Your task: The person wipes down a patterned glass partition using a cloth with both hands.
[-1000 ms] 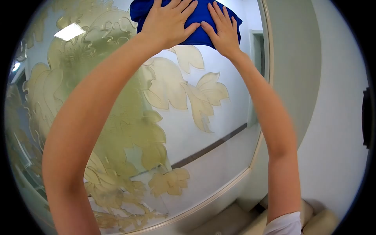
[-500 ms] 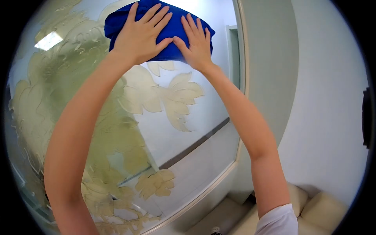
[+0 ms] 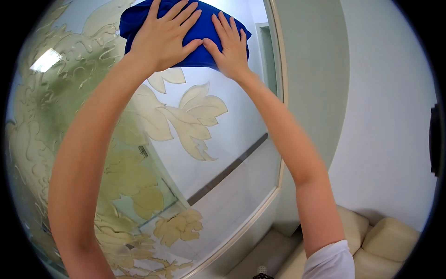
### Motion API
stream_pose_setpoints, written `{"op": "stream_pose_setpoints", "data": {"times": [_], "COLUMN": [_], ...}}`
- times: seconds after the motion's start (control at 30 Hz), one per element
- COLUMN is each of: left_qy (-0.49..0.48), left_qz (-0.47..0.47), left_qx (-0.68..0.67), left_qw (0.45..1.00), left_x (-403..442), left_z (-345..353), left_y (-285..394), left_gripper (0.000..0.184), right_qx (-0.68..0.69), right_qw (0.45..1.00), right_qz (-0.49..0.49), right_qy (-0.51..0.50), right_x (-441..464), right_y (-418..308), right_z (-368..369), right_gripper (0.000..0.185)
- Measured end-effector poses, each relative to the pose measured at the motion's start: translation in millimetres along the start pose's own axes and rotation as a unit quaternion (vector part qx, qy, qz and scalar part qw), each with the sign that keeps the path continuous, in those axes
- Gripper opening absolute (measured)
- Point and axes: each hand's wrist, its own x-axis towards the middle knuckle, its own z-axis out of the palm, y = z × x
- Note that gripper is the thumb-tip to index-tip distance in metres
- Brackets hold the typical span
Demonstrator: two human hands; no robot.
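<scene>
Cloth, blue, is covering patterned glass behind it; left hand and right hand are resting on it, fingers spread.

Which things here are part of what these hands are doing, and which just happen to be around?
Part of the job:
- left hand and right hand, fingers spread flat
- blue cloth under both hands
- leaf-patterned glass panel behind it

Just around:
- cream padded seat, lower right
- pale wall, right
</scene>
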Motion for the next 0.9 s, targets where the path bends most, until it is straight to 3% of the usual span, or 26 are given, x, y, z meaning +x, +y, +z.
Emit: {"op": "stream_pose_setpoints", "data": {"times": [0.9], "left_qy": [0.019], "left_qz": [0.043], "left_qx": [-0.058], "left_qw": [0.997], "left_x": [49.4], "left_z": [34.8], "left_y": [59.8], "left_gripper": [0.064], "right_qx": [-0.021], "right_qw": [0.996], "right_qz": [0.088], "right_qy": [-0.015], "right_x": [-31.6], "right_y": [64.4], "right_z": [-14.4], "right_gripper": [0.066]}}
